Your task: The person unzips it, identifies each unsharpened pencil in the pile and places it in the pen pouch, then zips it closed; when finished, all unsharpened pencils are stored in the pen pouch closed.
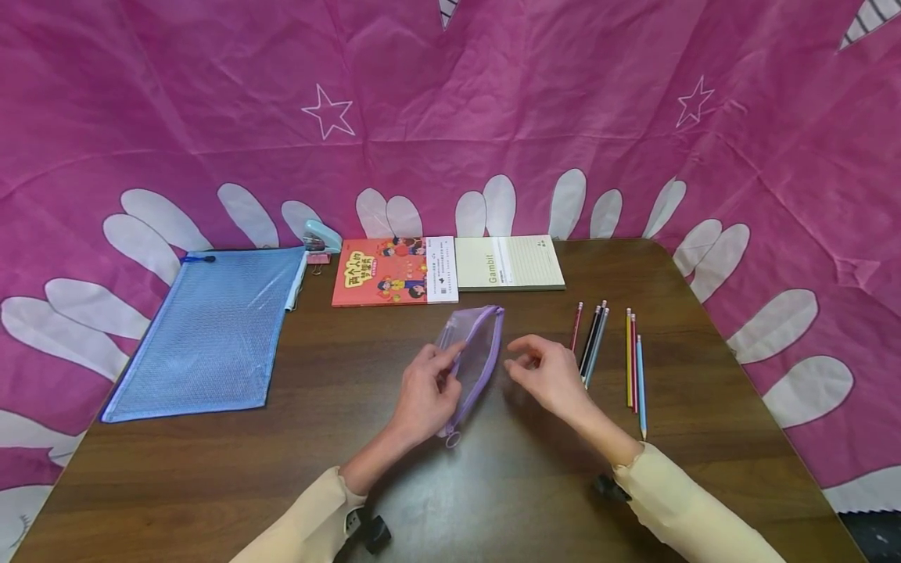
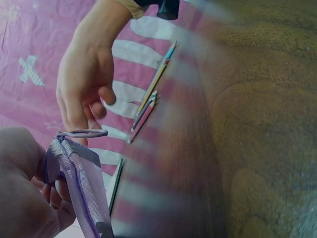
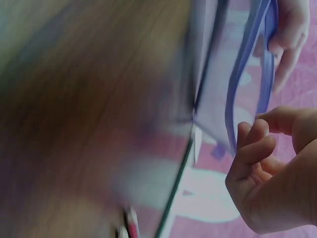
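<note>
Sleeves (image 1: 303, 520) come nearest, and past them the left hand (image 1: 425, 391) pinches one side of the purple mesh pouch (image 1: 479, 356), which is held between both hands with its mouth gaping toward the right. The right hand (image 1: 545, 374), fingers loosely bent and nothing visible in them, hovers beside that mouth; whether a fingertip touches the rim I cannot tell. Soft walls could fold together if the left pinch slips, and the zip ring (image 1: 453, 439) at the near end might snag a finger. Just beside the right hand, the dark pencils (image 1: 591, 340) lie close enough that a careless knuckle may set them rolling; the yellow pencil (image 1: 629, 360) and its neighbours sit farther over, toward the slanting right edge of the table (image 1: 718, 453), where a roll could end in a fall. More room for moving lies left, between pouch and blue zip bag (image 1: 211, 336). Beyond, the red book (image 1: 380, 274) and pale notebook (image 1: 479, 264) limit forward reach before the pink cloth (image 1: 422, 156).
</note>
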`<move>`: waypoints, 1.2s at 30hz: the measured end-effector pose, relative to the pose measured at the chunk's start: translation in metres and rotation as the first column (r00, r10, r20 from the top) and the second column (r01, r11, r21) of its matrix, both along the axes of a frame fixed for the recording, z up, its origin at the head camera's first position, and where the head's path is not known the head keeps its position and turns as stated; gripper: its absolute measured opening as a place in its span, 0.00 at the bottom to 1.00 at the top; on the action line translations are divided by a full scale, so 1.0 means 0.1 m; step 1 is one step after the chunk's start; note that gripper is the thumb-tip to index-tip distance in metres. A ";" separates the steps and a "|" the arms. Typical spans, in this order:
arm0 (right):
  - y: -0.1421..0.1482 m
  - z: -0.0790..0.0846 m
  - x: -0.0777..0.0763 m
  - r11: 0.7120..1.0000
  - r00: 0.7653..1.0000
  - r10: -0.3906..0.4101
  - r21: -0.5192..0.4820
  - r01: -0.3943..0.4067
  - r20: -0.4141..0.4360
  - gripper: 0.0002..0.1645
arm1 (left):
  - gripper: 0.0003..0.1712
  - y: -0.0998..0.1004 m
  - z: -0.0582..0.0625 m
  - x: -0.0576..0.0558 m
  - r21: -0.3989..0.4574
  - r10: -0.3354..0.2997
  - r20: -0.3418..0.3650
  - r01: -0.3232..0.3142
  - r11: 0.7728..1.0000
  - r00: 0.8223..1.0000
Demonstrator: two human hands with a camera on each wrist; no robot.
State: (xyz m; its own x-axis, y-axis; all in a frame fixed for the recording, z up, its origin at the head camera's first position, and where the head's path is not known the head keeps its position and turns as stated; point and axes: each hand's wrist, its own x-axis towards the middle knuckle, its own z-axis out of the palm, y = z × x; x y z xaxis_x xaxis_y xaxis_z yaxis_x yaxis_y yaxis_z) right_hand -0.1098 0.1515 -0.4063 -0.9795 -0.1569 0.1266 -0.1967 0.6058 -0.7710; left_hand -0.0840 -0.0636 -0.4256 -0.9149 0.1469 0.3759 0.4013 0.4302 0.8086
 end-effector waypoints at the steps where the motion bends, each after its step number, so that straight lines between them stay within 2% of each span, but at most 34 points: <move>1: 0.05 0.02 0.00 1.000 1.000 -0.005 0.029 0.005 -0.014 0.12 | 0.31 0.00 0.00 0.00 0.000 -0.001 0.000 0.001 1.000 1.000; 8: 0.39 0.11 -0.04 0.995 0.999 -0.035 0.090 0.034 0.006 0.10 | 0.31 -0.01 -0.02 0.00 -0.012 -0.009 0.003 0.009 1.000 1.000; 14: 0.69 0.13 -0.08 0.983 0.998 -0.050 0.177 0.057 -0.044 0.09 | 0.30 -0.01 -0.04 0.00 -0.008 -0.005 -0.025 0.005 1.000 1.000; 19: 0.91 0.14 -0.06 0.969 0.998 -0.045 0.242 0.052 -0.037 0.10 | 0.31 0.00 -0.04 0.01 -0.005 0.003 -0.042 -0.003 1.000 0.999; 26: 1.21 0.14 -0.06 0.942 0.997 -0.068 0.326 0.077 -0.039 0.10 | 0.31 0.00 -0.05 0.00 -0.016 0.008 -0.055 -0.008 1.000 0.998; 36: 1.50 0.10 -0.12 0.900 0.990 -0.142 0.419 0.118 0.025 0.15 | 0.31 -0.01 -0.05 0.00 0.001 -0.003 -0.045 0.003 1.000 0.999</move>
State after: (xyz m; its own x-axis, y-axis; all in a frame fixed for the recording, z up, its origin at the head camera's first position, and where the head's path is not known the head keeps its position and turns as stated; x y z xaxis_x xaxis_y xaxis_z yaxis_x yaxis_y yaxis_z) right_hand -0.1217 0.3012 -0.3960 -0.9982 -0.0547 0.0246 -0.0599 0.8908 -0.4505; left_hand -0.0839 -0.0646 -0.4310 -0.8967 0.1496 0.4165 0.4384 0.4281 0.7903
